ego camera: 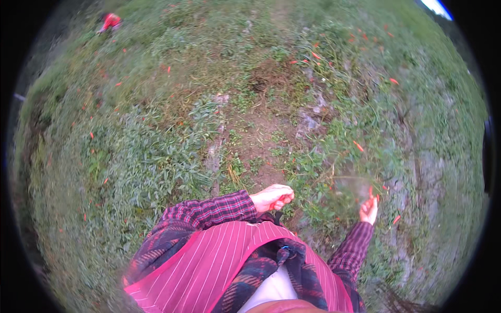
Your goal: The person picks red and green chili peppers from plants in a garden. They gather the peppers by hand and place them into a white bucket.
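Note:
My left hand (274, 196) is in front of my waist with its fingers curled in. What may lie inside the curled fingers is hidden. Out to the right, my right hand (368, 211) reaches into the low green plants. Its fingertips are at a red chili pepper (371, 191), and a second red bit shows beside them; blur hides whether they grip it. Another red chili pepper (397, 219) is just right of that hand, and one more chili pepper (358, 146) shows farther up among the leaves.
A bare soil path (260, 146) runs ahead between rows of chili plants (156, 152). Pale ground sheeting (311, 121) shows along the rows. Dry brown plant matter (274, 76) lies across the path. A person in red (110, 21) is far off at the upper left.

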Demonstrator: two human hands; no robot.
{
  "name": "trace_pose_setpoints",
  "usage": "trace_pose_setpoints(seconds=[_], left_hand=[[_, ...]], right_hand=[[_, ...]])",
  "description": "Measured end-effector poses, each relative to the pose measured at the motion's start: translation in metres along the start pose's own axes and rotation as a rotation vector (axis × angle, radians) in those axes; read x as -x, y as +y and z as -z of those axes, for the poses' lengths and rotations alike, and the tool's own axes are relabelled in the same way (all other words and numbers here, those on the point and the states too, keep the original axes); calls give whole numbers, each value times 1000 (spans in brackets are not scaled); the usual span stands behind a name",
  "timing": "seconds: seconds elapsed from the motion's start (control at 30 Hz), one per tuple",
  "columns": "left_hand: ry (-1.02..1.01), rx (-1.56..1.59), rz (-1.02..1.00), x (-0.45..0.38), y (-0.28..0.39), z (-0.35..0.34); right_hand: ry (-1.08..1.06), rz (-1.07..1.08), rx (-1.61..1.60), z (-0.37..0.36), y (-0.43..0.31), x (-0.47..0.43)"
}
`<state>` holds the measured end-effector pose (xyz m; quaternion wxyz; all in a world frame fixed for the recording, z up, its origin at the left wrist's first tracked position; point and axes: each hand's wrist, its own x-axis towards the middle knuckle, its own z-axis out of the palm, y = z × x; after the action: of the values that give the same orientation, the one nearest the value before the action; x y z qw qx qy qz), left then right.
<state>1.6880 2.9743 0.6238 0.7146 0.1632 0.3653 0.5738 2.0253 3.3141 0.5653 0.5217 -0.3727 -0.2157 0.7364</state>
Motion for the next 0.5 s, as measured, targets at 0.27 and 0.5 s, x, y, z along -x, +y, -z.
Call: trace_pose_setpoints(seconds=[0.27, 0.5], left_hand=[[254, -9, -72, 49, 20, 37], [215, -64, -150, 54, 33, 23]], right_hand=[[-157, -189, -654, -108, 105, 40], [-800, -48, 138, -221, 104, 154]])
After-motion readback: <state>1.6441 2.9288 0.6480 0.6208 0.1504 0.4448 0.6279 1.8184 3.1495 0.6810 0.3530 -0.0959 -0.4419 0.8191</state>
